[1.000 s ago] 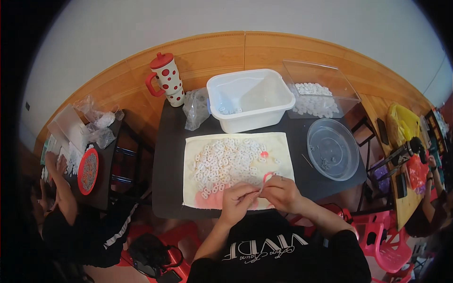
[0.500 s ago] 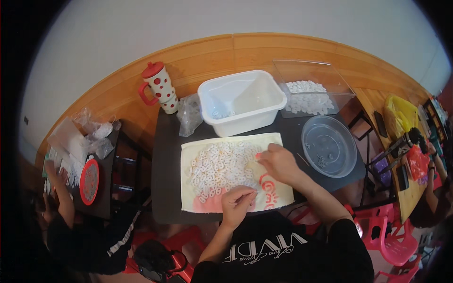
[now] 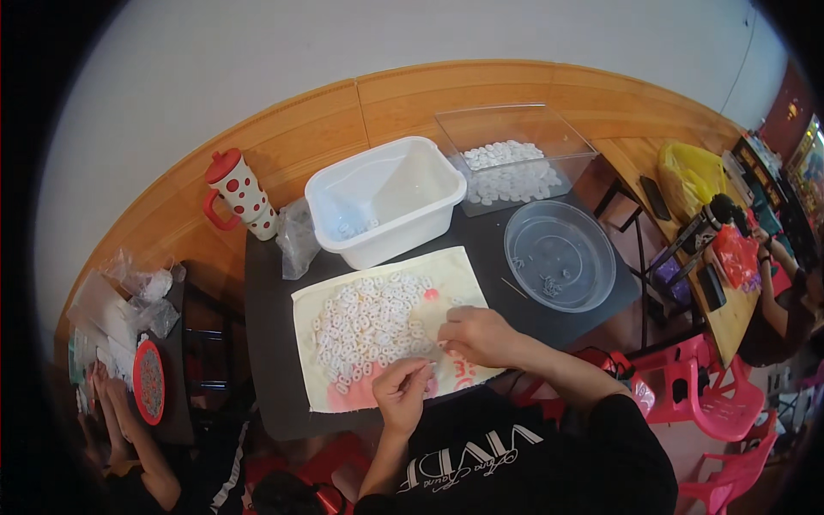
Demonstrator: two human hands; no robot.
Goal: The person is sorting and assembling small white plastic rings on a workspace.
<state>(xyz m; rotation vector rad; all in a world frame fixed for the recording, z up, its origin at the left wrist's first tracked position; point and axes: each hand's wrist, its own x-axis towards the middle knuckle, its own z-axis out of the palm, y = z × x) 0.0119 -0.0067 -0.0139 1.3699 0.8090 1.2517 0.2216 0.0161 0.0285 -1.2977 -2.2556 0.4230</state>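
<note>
Small white plastic pieces with holes (image 3: 369, 313) lie in a broad heap on a cream towel (image 3: 455, 268) with pink and red print. My left hand (image 3: 402, 396) is closed at the towel's near edge, its thumb and forefinger pinched around a tiny whitish piece whose kind I cannot make out. Just to its right, my right hand (image 3: 481, 335) hangs over the towel's right side with fingers curled together. What those fingers hold, if anything, is hidden beneath them. A gap separates the two hands.
Behind the towel stands a white basin (image 3: 386, 245) with several white pieces inside. A clear box (image 3: 515, 172) holds white discs; a clear round tub (image 3: 562, 257) holds small grey bits. A spotted tumbler (image 3: 245, 197) and plastic bag (image 3: 298, 240) stand left. Another person's hands (image 3: 107, 390) work at far left.
My right hand has come back from the towel's far right toward my left hand, its fingers now curled downward. The whole view has shifted. The other person's hands at left have come together.
</note>
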